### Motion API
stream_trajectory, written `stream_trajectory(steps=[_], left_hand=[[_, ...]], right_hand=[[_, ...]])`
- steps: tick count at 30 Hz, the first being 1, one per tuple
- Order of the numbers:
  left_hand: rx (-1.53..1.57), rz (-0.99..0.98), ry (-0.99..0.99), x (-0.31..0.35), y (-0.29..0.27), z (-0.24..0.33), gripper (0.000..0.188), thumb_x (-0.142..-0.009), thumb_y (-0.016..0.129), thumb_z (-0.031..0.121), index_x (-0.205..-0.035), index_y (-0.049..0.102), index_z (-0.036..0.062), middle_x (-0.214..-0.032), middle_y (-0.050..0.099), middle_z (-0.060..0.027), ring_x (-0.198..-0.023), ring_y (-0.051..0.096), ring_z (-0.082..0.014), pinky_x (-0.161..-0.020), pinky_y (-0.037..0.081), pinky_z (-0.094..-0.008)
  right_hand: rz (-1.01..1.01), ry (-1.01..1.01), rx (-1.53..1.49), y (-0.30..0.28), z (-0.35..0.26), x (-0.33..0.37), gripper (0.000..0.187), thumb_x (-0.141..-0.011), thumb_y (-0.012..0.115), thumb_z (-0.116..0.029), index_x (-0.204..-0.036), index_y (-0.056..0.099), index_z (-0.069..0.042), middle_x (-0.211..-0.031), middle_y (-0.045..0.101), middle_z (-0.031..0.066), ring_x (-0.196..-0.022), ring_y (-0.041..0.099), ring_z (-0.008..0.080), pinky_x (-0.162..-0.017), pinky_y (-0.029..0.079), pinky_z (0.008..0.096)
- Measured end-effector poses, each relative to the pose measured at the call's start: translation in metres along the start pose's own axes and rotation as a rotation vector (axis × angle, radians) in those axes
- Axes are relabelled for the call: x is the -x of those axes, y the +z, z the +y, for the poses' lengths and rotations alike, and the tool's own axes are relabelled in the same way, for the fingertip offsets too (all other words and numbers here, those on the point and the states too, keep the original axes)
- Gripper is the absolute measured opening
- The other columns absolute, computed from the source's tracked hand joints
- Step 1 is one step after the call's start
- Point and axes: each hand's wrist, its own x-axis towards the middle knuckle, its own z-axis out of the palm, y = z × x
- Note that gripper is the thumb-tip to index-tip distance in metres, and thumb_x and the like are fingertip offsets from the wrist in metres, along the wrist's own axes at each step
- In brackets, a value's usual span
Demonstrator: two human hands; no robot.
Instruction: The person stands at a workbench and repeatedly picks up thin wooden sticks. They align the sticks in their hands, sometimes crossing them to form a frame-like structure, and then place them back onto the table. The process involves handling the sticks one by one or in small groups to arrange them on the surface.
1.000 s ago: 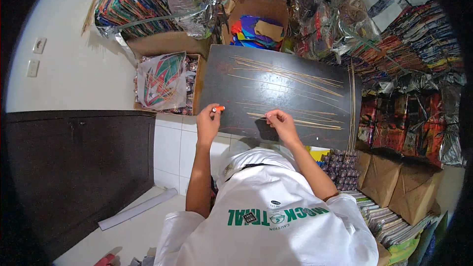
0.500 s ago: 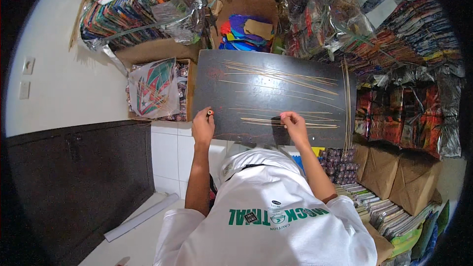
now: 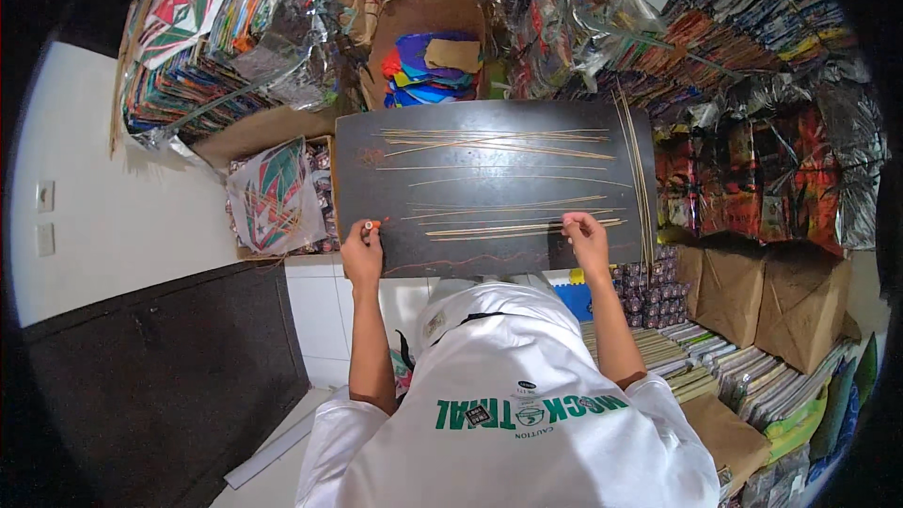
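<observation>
Thin bamboo sticks (image 3: 508, 169) lie lengthwise in loose rows on a dark tabletop (image 3: 372, 193). My left hand (image 3: 363, 254) is at the table's left edge, fingers closed round a small orange stick-like thing (image 3: 370, 225) with a pale round end; its kind I cannot make out. My right hand (image 3: 590, 243) is over the right ends of the nearest stick bundle (image 3: 499, 230). Its thumb and fingers are pinched together there. Whether a stick is between them is hidden. More long sticks (image 3: 636, 179) lie crosswise along the table's right edge.
An open carton (image 3: 329, 165) with a printed kite-like sheet (image 3: 276, 198) stands left of the table. Beyond the far edge is a box (image 3: 428, 14) of coloured pieces. Wrapped stacks (image 3: 752, 169), brown packages (image 3: 734, 292) and small dark rolls (image 3: 649, 296) crowd the right side.
The view has shifted, so the table sits further left in it. My right hand has moved right along the near sticks. The orange thing in my left hand has tilted.
</observation>
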Motion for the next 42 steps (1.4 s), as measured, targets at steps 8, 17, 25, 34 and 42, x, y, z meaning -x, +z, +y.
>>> stream_trajectory(steps=[8,17,25,34,42], left_hand=[[-0.098,-0.004,-0.022,0.001,0.006,0.005,0.026,-0.087,0.068,0.018,-0.112,0.066,0.0109,-0.092,0.073,-0.0152,-0.085,0.071,-0.033,-0.073,0.054,-0.0422],[-0.145,0.166,-0.034,0.021,0.003,0.016,0.07,-0.077,0.067,0.003,-0.142,0.041,0.0037,-0.125,0.059,-0.019,-0.107,0.062,-0.0317,-0.089,0.05,-0.0408],[0.028,0.468,0.1,0.025,0.031,0.079,0.046,-0.079,0.061,0.005,-0.124,0.054,-0.0024,-0.108,0.058,-0.0151,-0.087,0.055,-0.0249,-0.084,0.046,-0.037],[0.289,0.083,0.389,0.044,0.124,0.2,0.028,-0.083,0.061,0.0,-0.111,0.061,0.0021,-0.089,0.06,-0.0057,-0.074,0.05,-0.0146,-0.067,0.044,-0.0283],[0.474,-0.434,0.385,0.101,0.206,0.284,0.027,-0.087,0.061,-0.001,-0.113,0.061,0.0039,-0.087,0.061,0.0006,-0.075,0.053,-0.0075,-0.069,0.044,-0.0237]], right_hand=[[0.017,0.023,-0.03,-0.02,-0.005,-0.005,0.015,-0.092,0.063,-0.011,-0.102,0.069,-0.001,-0.085,0.068,0.0012,-0.078,0.061,0.0085,-0.074,0.047,0.0234],[0.189,-0.096,0.132,-0.076,0.003,-0.028,0.013,-0.092,0.064,-0.01,-0.1,0.068,-0.001,-0.081,0.065,-0.0004,-0.074,0.058,0.007,-0.069,0.047,0.0234],[0.487,-0.171,0.503,-0.139,0.036,-0.047,0.017,-0.083,0.064,-0.011,-0.098,0.068,-0.004,-0.086,0.065,0.0162,-0.077,0.064,0.032,-0.071,0.051,0.0413],[0.518,-0.122,0.681,-0.165,0.048,-0.035,0.015,-0.08,0.068,-0.014,-0.093,0.069,-0.008,-0.089,0.067,0.0123,-0.083,0.066,0.0327,-0.073,0.051,0.0442],[0.42,-0.088,0.744,-0.17,0.055,-0.034,0.013,-0.081,0.069,-0.015,-0.089,0.067,-0.005,-0.085,0.068,0.0117,-0.082,0.066,0.0316,-0.075,0.051,0.0445]])
